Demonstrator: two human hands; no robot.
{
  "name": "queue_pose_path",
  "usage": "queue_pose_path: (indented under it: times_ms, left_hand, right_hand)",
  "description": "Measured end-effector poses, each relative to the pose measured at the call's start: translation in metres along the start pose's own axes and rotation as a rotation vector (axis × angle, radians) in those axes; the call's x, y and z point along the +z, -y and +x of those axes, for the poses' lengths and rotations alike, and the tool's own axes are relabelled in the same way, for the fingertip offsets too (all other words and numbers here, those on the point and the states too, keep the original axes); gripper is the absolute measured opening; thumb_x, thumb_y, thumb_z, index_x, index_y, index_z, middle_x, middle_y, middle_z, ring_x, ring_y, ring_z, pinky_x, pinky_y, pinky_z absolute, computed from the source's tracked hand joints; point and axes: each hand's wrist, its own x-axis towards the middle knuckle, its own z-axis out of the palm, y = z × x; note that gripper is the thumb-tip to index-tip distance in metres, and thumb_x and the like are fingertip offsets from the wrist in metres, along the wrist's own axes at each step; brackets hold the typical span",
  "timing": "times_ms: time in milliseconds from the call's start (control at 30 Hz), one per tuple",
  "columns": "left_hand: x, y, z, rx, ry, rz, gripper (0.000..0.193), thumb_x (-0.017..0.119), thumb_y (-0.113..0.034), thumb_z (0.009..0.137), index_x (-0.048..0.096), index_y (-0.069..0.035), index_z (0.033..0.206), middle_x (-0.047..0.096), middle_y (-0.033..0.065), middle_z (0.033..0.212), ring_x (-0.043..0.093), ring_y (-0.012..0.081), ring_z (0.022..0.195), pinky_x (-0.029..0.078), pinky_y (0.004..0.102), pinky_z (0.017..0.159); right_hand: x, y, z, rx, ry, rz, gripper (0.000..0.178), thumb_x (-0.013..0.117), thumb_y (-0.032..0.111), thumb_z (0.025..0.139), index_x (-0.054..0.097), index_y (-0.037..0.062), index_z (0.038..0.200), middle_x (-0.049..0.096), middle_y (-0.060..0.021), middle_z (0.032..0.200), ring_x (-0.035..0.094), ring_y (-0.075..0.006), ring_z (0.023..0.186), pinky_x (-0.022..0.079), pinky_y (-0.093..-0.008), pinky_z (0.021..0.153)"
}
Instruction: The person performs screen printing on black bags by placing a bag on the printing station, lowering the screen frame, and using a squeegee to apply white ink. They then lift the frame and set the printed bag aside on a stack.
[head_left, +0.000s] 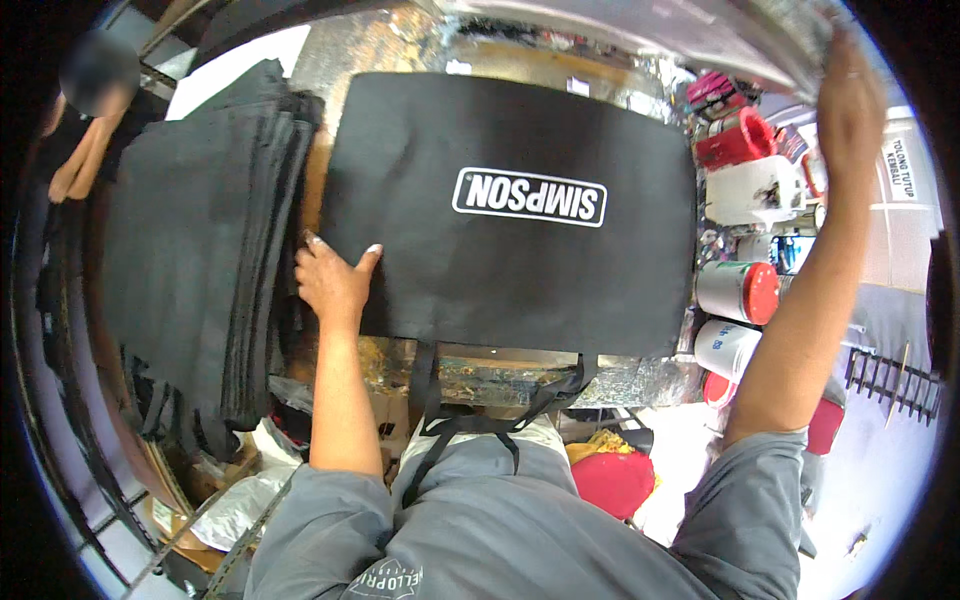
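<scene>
A black fabric tote bag lies flat on the paint-stained table in front of me, with a white printed logo upside down to me. Its straps hang over the near table edge toward my lap. My left hand rests on the bag's left edge, thumb and fingers spread. Raised at the upper right, my right hand is at the edge of a tilted screen-printing frame, its fingers closed around that edge, partly blurred. Left of the bag lies a thick stack of black bags.
Along the table's right side stand a red container, a white tub, and white jars, some red-lidded. A red stool seat is below the near edge. Another person's arms show at the upper left.
</scene>
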Motion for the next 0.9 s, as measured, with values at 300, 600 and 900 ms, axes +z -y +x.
queue_pose_path:
  times_ms: [300, 600, 900]
  left_hand:
    - [-0.027, 0.003, 0.021, 0.322, -0.279, -0.475, 0.037, 0.067, -0.034, 0.097, 0.066, 0.001, 0.108, 0.071, 0.0276, 0.1, 0.068, 0.0477, 0.095, 0.053, 0.0535, 0.086]
    - [-0.25, 0.109, 0.102, 0.326, -0.095, -0.947, 0.039, 0.069, -0.031, 0.095, 0.073, 0.004, 0.11, 0.074, 0.01, 0.103, 0.066, 0.0199, 0.095, 0.05, 0.0339, 0.087]
    - [-0.326, 0.348, 0.214, -0.212, -0.313, 0.05, 0.045, 0.066, -0.038, 0.099, 0.064, -0.009, 0.133, 0.068, 0.0124, 0.123, 0.066, 0.0274, 0.109, 0.047, 0.0424, 0.099]
  right_hand:
    - [-0.028, 0.062, -0.003, 0.074, 0.059, 0.052, 0.054, 0.032, 0.043, 0.111, 0.062, 0.0062, 0.137, 0.066, -0.0162, 0.135, 0.058, -0.0344, 0.13, 0.031, -0.0576, 0.117]
    - [-0.033, 0.058, 0.007, 0.17, 0.139, 0.04, 0.055, 0.033, 0.045, 0.111, 0.059, 0.007, 0.141, 0.064, -0.0141, 0.139, 0.056, -0.0321, 0.132, 0.026, -0.0568, 0.121]
    - [-0.038, 0.062, 0.003, 0.142, 0.156, 0.109, 0.058, 0.031, 0.047, 0.111, 0.058, 0.0054, 0.141, 0.065, -0.013, 0.136, 0.056, -0.0287, 0.132, 0.021, -0.0532, 0.123]
